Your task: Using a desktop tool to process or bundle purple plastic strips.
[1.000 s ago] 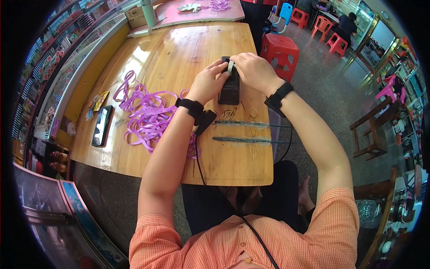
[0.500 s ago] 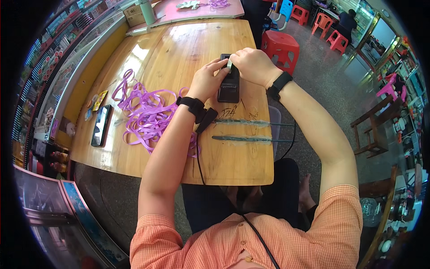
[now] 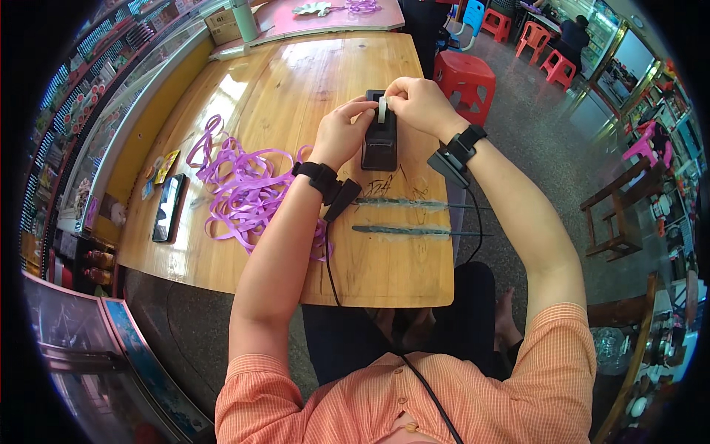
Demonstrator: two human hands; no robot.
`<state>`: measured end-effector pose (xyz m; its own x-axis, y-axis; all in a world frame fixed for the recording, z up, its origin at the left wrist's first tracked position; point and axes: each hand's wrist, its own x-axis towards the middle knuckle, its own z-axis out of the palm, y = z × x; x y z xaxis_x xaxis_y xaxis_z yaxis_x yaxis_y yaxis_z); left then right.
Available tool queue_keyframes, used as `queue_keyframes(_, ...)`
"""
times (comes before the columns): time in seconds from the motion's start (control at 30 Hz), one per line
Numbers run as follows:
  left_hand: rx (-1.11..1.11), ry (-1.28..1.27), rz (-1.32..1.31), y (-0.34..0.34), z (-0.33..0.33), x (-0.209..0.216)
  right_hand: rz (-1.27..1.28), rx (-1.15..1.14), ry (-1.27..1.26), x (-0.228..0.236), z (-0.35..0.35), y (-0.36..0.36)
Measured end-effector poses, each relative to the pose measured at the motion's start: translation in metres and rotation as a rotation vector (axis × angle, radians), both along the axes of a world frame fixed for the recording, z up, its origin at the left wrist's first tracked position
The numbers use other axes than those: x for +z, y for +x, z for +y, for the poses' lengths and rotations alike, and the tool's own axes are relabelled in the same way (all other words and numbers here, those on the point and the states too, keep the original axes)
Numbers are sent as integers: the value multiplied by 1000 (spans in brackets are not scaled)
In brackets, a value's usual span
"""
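Observation:
Toward the far side of the wooden table stands a black tape dispenser point(image 3: 380, 153), with a narrow whitish tape roll point(image 3: 382, 112) at its far half. My left hand point(image 3: 345, 132) reaches the roll from the left, its fingers and thumb closed against that side. From the right, my right hand point(image 3: 418, 101) pinches the roll with its curled fingers. The fingertips partly cover the roll's edges. A tangled heap of purple ribbon point(image 3: 248, 196) lies to the left of my left forearm. Two dark, slim strips point(image 3: 403, 231) are taped flat near the table's front right.
A phone point(image 3: 169, 208) and a small yellow packet point(image 3: 166, 166) lie at the table's left. A pink table point(image 3: 325, 20) adjoins the far edge. Red stools point(image 3: 466, 78) stand right of the table. Black cables hang from both wrist bands.
My right hand has turned and opened slightly, its fingers shifting to the roll's right side, so more of the roll shows. The roll looks more upright. My left hand has barely moved.

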<state>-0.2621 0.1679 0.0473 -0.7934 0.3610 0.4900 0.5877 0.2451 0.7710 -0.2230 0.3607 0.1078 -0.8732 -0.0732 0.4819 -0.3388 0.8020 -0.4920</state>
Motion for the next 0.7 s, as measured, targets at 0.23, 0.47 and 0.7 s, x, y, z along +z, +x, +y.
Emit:
queue_keyframes(0.23,-10,75,-77,-4,1,-7,23,125,-37,-4,0,14)
queue_keyframes(0.47,-19,23,-72,0,-5,-4,131,214,74,-1,-9,37)
queue_keyframes(0.7,51,-9,-62,4,-5,-5,227,246,147,-4,-14,66)
